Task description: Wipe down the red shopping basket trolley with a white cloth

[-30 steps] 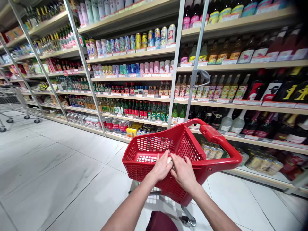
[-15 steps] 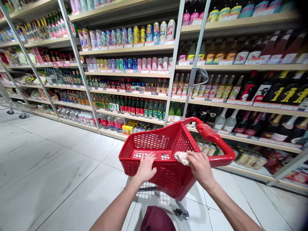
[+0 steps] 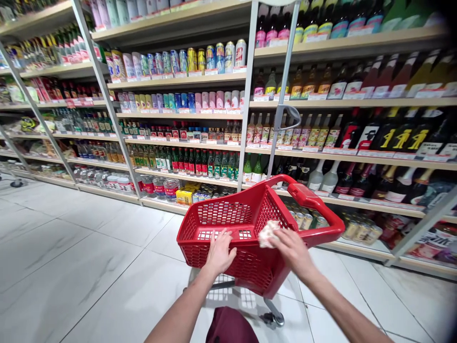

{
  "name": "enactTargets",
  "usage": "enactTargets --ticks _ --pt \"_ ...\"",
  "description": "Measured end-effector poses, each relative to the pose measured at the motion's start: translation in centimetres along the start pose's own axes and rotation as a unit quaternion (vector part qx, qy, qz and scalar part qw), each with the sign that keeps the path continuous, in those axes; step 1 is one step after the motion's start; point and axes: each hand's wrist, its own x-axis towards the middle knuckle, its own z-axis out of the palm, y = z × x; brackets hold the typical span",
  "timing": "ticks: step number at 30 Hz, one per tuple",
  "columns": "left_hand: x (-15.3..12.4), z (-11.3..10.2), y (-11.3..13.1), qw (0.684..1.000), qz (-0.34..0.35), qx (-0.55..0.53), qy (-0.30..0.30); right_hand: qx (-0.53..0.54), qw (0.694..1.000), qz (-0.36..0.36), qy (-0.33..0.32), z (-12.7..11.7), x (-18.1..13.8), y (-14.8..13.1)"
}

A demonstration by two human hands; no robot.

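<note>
A red plastic shopping cart (image 3: 228, 255) stands right in front of me, its basket holding nothing that I can see. My left hand (image 3: 220, 252) rests on the near rim, fingers reaching over the edge and thumb apart. In my right hand (image 3: 291, 247) is a crumpled whitish cloth (image 3: 268, 233), pinched at the near rim by the handle end. The red cart handle (image 3: 326, 214) loops out to the right of that hand. Part of the cloth is hidden under my fingers.
Tall shelves (image 3: 185, 114) of bottles and cans run behind the cart. A grey metal pole with a looped bracket (image 3: 289, 118) rises in front of them. White tiled floor (image 3: 107, 267) spreads out at left. A maroon-clad knee (image 3: 232, 326) shows below.
My right hand and the cloth have shifted slightly left along the rim, the cloth now bunched higher. The shelves sit further left in view. My left hand stays on the rim.
</note>
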Motion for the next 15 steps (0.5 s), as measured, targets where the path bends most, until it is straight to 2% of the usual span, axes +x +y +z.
enactTargets --ticks 2,3,5,6,9,11,13,15 --pt "0.1 0.1 0.2 1.0 0.004 -0.002 0.003 -0.008 0.999 0.019 0.05 -2.3 -2.4 3.5" --pt "0.1 0.2 0.2 1.0 0.004 -0.004 0.006 -0.019 0.993 0.055 0.103 -3.2 -3.3 4.6" --pt "0.3 0.5 0.4 1.0 -0.002 -0.007 0.014 -0.044 0.978 0.123 0.165 -3.9 -4.2 5.1" --pt "0.5 0.7 0.5 1.0 -0.006 -0.009 0.018 -0.053 0.973 0.145 0.172 -3.8 -4.1 4.6" --pt "0.8 0.9 0.8 1.0 -0.013 -0.018 0.016 -0.056 0.98 0.143 0.129 -1.9 -2.4 1.8" --pt "1.0 1.0 0.9 1.0 -0.016 -0.024 0.008 -0.061 0.986 0.122 0.092 -0.8 -1.0 1.1" --pt "1.1 1.0 1.0 0.999 -0.018 -0.027 0.007 -0.066 0.991 0.103 0.058 -0.8 -0.4 2.1" --pt "1.2 0.9 1.0 0.999 -0.018 -0.029 0.015 -0.058 0.992 0.101 0.046 -1.8 -0.7 4.3"
